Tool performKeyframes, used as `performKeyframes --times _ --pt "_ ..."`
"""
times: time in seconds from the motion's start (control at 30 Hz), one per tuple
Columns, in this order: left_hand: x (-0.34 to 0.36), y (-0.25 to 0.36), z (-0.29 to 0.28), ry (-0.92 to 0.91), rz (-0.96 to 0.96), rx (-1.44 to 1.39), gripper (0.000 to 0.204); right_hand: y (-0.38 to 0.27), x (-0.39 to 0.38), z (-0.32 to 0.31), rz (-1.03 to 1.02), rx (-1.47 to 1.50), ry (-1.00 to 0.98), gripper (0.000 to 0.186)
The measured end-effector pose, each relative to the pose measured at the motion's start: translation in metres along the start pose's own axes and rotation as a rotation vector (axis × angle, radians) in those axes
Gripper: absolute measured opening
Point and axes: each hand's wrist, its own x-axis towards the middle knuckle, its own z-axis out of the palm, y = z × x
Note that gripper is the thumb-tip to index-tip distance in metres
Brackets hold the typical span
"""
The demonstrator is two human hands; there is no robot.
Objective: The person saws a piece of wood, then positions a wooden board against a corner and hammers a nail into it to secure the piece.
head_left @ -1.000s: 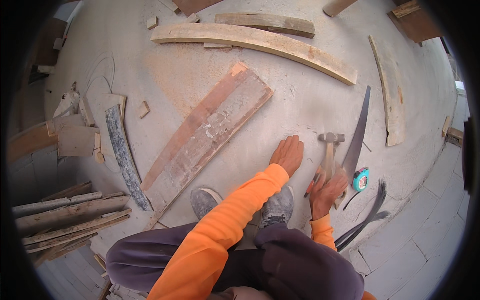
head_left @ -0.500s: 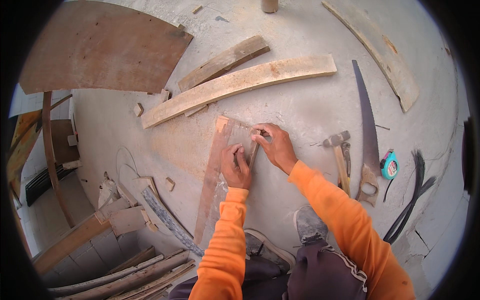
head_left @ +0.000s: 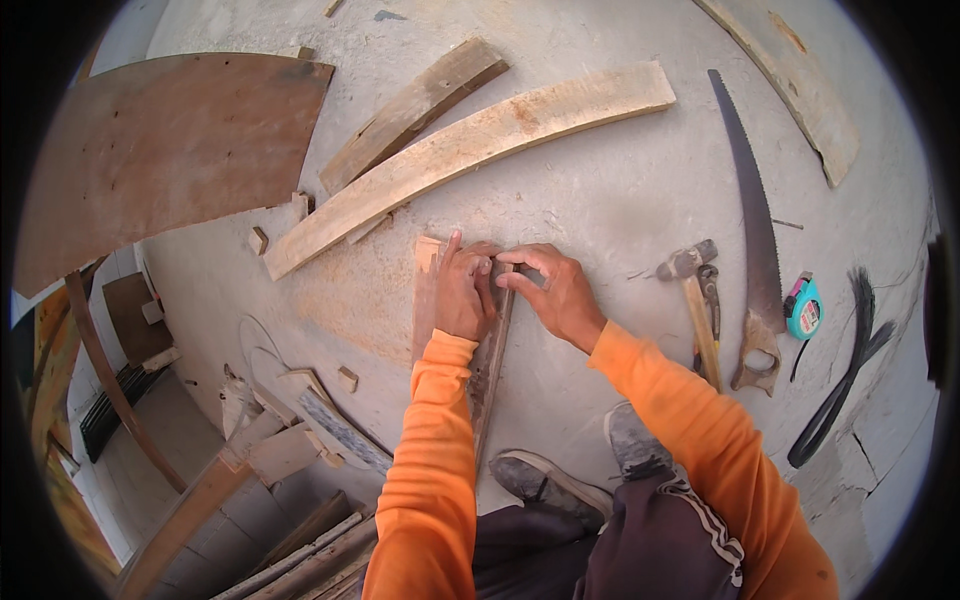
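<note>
A narrow wooden strip [head_left: 488,385] runs lengthwise between my arms, its far end at my fingers. My right hand [head_left: 556,290] pinches that far end between thumb and fingers. Beside it, my left hand [head_left: 463,295] is closed at the same end, with one finger raised; its fingertips meet the strip and come close to the right hand's. Under my left hand lies a reddish board [head_left: 424,300] with a paler, chipped far end. My left hand and sleeve hide much of this board. Whether anything small sits between the fingertips I cannot make out.
To the right lie a hammer [head_left: 696,300], pliers [head_left: 711,290], a handsaw [head_left: 755,250], a teal tape measure [head_left: 803,312] and bundled black wire [head_left: 842,375]. Two timbers [head_left: 480,135] lie ahead. A brown panel [head_left: 180,150] stands far left; stacked wood [head_left: 310,560] is at lower left.
My left hand has moved away from me, up to the strip's far end beside my right hand. It now covers more of the reddish board. The view has shifted slightly.
</note>
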Motion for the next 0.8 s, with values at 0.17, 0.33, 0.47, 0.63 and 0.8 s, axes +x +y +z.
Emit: performKeyframes --times 0.17,0.33,0.47,0.63,0.8 --pt "-0.011 -0.013 0.022 0.117 -0.173 -0.294 0.009 0.001 -0.003 0.003 -0.003 0.014 0.02 0.029" --pt "-0.009 -0.017 0.021 0.117 -0.096 -0.22 0.007 0.005 -0.003 0.003 -0.069 0.004 0.02 0.027" --pt "-0.007 -0.016 0.016 0.092 0.057 -0.073 0.015 0.009 -0.004 0.002 -0.117 -0.029 0.043 0.029" --pt "-0.011 -0.013 0.016 0.112 -0.05 -0.076 0.004 0.011 -0.005 0.003 -0.156 -0.078 0.052 0.031" --pt "-0.014 -0.014 0.02 0.106 -0.083 -0.11 0.004 0.013 -0.006 0.003 -0.151 -0.071 0.059 0.03"
